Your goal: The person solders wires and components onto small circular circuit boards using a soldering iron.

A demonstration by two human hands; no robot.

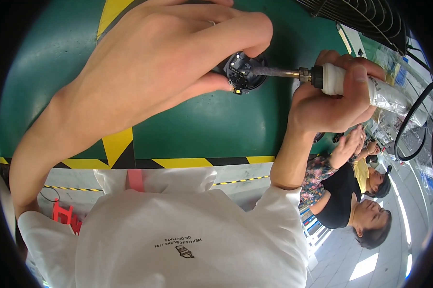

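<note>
My left hand [178,53] reaches across the green table with its fingers closed on a small round black electronic housing [235,79]. Thumb and forefinger pinch its left side, and a small yellow part shows at its lower rim. In my right hand [338,98] is a soldering iron [334,79], gripped around its white-wrapped handle. The iron's metal shaft points left, and its tip lies over the inside of the housing. Whether the tip touches anything in there I cannot make out.
Yellow-and-black tape [183,163] edges the green table [235,132]. A black fan grille [360,19] stands at the far right. A black cable [408,125] loops by the iron. Two people sit along the right, one in a black top [338,201]; plastic bags [413,81] lie beyond.
</note>
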